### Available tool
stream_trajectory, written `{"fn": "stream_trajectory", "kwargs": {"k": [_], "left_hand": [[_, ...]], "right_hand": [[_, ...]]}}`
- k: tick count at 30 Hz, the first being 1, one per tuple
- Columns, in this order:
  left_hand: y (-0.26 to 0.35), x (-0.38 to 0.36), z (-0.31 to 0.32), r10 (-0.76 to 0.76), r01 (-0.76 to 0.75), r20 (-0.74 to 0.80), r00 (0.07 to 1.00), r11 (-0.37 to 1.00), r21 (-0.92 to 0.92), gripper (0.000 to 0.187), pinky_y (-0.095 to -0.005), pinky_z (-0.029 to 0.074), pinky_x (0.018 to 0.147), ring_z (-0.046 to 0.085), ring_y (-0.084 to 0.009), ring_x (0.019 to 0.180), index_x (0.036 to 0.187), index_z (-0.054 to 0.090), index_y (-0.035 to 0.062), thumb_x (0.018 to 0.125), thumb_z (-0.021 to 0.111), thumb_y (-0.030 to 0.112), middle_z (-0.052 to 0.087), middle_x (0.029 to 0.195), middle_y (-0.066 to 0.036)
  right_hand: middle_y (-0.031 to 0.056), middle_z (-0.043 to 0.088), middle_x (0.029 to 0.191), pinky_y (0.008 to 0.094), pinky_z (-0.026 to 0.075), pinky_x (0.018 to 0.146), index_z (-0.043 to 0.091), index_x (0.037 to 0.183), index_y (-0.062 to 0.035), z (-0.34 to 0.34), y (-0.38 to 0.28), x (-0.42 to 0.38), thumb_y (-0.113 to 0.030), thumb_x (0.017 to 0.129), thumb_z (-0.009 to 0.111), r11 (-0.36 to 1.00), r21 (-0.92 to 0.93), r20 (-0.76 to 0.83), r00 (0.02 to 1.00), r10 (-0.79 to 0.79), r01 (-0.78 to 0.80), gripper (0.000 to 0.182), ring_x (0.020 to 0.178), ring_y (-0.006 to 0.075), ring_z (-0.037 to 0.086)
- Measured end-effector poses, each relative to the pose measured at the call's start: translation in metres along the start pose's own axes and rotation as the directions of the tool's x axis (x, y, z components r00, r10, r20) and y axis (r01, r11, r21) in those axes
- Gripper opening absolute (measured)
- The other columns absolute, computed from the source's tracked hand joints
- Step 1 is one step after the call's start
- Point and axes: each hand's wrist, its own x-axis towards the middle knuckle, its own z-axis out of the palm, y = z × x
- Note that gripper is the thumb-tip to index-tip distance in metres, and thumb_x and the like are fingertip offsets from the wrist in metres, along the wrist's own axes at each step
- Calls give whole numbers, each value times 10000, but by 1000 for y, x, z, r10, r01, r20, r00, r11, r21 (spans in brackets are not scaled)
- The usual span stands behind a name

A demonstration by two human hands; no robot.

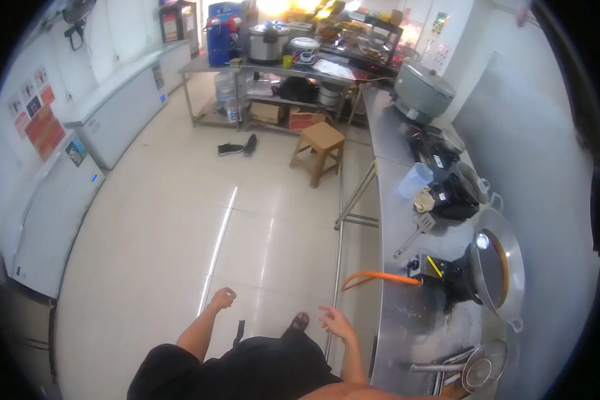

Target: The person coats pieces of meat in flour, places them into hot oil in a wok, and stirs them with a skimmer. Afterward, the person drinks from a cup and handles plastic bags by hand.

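Observation:
Over the tiled floor, left of the body's midline, my left hand [224,298] hangs with its fingers curled in; whether it holds anything is too small to tell. My right hand [336,323] is beside the steel counter [395,320], fingers apart and holding nothing, not touching the counter. The orange hose [373,275] loops off the counter's edge just above my right hand. Farther right, a large wok [513,267] with dark liquid in it rests on a burner. A metal spatula [417,235] lies on the counter beyond the hose.
A brown stool [323,139] and black shoes [237,147] stand ahead on the floor. White chest freezers [123,107] line the left wall. Across the back, a steel table [247,65] bears cookers. A blue cup [415,181], a big pot [423,92] and a strainer [485,365] are on the right counter.

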Motion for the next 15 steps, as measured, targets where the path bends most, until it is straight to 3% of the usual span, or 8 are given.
{"fn": "stream_trajectory", "kwargs": {"k": [4, 7, 9, 10, 11, 12, 13, 15], "left_hand": [[-31, -2, -1, -130, 121, 80, 988, 986, 111, 329, -335, 496, 531, 600, -187, 602, 955, 589, 27, 787, 552, 307, 618, 736, -95], [-29, 7, -4, -384, 358, 189, 904, 920, 160, 357, -358, 505, 545, 599, -199, 643, 927, 597, 33, 790, 537, 358, 612, 762, -95], [-25, 35, -11, -318, 275, 230, 920, 940, 201, 402, -353, 504, 520, 585, -201, 630, 960, 592, 60, 786, 542, 419, 601, 771, -95], [-10, 45, -17, -219, 204, 172, 961, 974, 97, 374, -346, 490, 490, 578, -199, 594, 969, 590, 68, 791, 553, 395, 593, 724, -91], [16, 58, -23, -173, 167, 82, 982, 983, 75, 353, -350, 478, 486, 576, -196, 571, 960, 594, 63, 794, 567, 374, 592, 679, -100], [48, 74, -30, -110, 110, -13, 994, 989, 103, 336, -346, 478, 521, 579, -198, 573, 959, 596, 58, 793, 587, 350, 592, 653, -114], [74, 91, -36, -3, 0, -89, 996, 999, -33, 303, -341, 478, 561, 581, -208, 572, 962, 598, 61, 810, 577, 322, 598, 661, -128], [155, 99, -54, 31, -65, -259, 965, 990, -125, 264, -325, 477, 606, 589, -207, 608, 963, 600, 57, 820, 568, 276, 611, 719, -125]], "right_hand": [[85, 606, 840, 295, 469, 624, 486, 1206, -99, 2, 66, 77, -348, 825, 540, 841, -524, 249, 969, 1, 134, 458, 746, 157, 573], [100, 599, 1000, 319, 472, 727, 457, 1245, -105, -33, 6, 123, -401, 849, 499, 978, -155, 371, 909, 189, -140, 496, 863, 186, 584], [87, 590, 1031, 291, 445, 793, 533, 1164, -78, -62, -58, 153, -335, 891, 459, 947, 321, 275, 959, -60, -33, 382, 895, 165, 563], [104, 534, 1143, 319, 434, 841, 445, 1257, -93, -79, -82, 183, -372, 927, 386, 935, 354, 316, 944, -96, -24, 436, 956, 167, 545], [119, 466, 1237, 370, 405, 888, 311, 1340, -107, -95, -103, 208, -461, 909, 372, 683, 725, 365, 891, -269, -91, 562, 1032, 212, 509], [134, 375, 1327, 426, 366, 929, 189, 1386, -138, -115, -146, 223, -515, 887, 362, 600, 797, 363, 850, -383, -70, 649, 1127, 266, 445], [155, 314, 1370, 442, 344, 948, 156, 1394, -159, -128, -171, 248, -583, 852, 356, 461, 882, 362, 776, -516, -104, 717, 1190, 284, 384], [180, 276, 1385, 468, 342, 943, 145, 1396, -174, -152, -235, 285, -632, 820, 355, 383, 920, 329, 703, -631, -88, 766, 1198, 313, 374]]}}
